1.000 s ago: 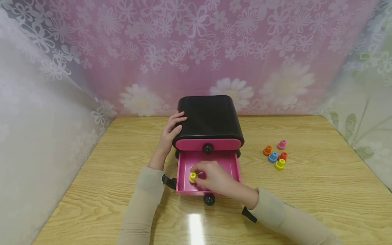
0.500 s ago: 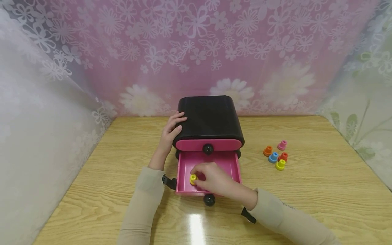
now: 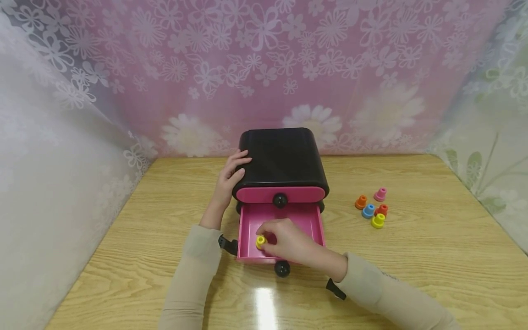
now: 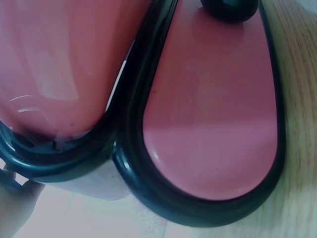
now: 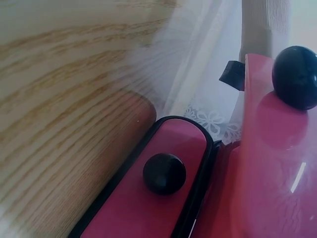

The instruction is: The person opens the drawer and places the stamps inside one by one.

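Observation:
A small black cabinet (image 3: 284, 156) with pink drawers stands on the table. Its drawer (image 3: 303, 220) below the top one is pulled out. My left hand (image 3: 228, 178) rests against the cabinet's left side, fingertips over the top edge; part of it shows in the left wrist view. Inside the open drawer, near its left front corner, a yellow stepped peg (image 3: 260, 242) has its hollow top facing up. My right hand (image 3: 288, 239) reaches over the drawer's front and pinches this peg between thumb and forefinger. The right wrist view hides that hand and the peg.
To the right lie a pink peg (image 3: 380, 194), an orange peg (image 3: 360, 202), a blue peg (image 3: 368, 211), a red peg (image 3: 382, 210) and another yellow peg (image 3: 378, 221). A black knob (image 3: 282, 269) juts from the open drawer. Below it, a lower drawer (image 5: 183, 144) is closed.
The yellow peg in the drawer sits very slightly nearer the drawer's front, and my right thumb covers less of it. My left hand and the cabinet have stayed put.

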Available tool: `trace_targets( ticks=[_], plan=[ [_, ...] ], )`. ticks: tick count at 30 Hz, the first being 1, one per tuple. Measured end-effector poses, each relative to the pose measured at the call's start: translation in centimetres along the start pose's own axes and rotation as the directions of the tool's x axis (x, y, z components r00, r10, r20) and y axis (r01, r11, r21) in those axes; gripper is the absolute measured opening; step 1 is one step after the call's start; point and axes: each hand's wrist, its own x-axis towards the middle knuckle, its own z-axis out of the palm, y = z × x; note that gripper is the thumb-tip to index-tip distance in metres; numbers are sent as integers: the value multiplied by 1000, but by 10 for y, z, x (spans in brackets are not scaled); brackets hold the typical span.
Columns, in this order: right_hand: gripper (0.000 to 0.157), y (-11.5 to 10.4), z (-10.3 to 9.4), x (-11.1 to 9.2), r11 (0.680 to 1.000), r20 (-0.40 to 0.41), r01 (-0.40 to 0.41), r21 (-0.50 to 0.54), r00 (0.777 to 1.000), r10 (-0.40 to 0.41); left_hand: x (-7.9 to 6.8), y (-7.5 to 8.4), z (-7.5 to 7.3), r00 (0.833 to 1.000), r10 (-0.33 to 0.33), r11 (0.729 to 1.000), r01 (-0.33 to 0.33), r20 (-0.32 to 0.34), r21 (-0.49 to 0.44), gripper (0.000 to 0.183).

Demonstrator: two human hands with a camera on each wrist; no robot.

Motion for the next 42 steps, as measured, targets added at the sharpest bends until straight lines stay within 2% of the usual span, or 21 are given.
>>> trace_targets(
  ticks=[6,10,15,24,30,35,42],
  plan=[
    [26,-1,-5,-2,998,-1,-21,53,1000,21,1,3,1,1000,-4,1000,4,0,9,31],
    [28,-2,-10,-4,996,-34,-7,84,999,10,2,3,1,1000,0,1000,0,4,6,32],
    [27,-2,-18,-10,998,-89,22,65,996,-16,2,4,1,1000,-6,1000,6,2,8,32],
    [25,4,-33,-26,999,-164,23,33,986,-17,2,5,1,1000,-21,1000,21,1,6,31],
    [26,10,-46,-39,996,-194,-45,81,979,60,1,5,1,999,-35,999,35,-1,20,31],
    [28,17,-58,-50,992,-217,-102,72,969,116,0,4,1,999,-34,999,34,3,15,30],
    [27,27,-75,-67,994,-311,-111,26,944,113,-1,-15,-4,1000,-23,1000,24,3,-21,31]
  ],
)
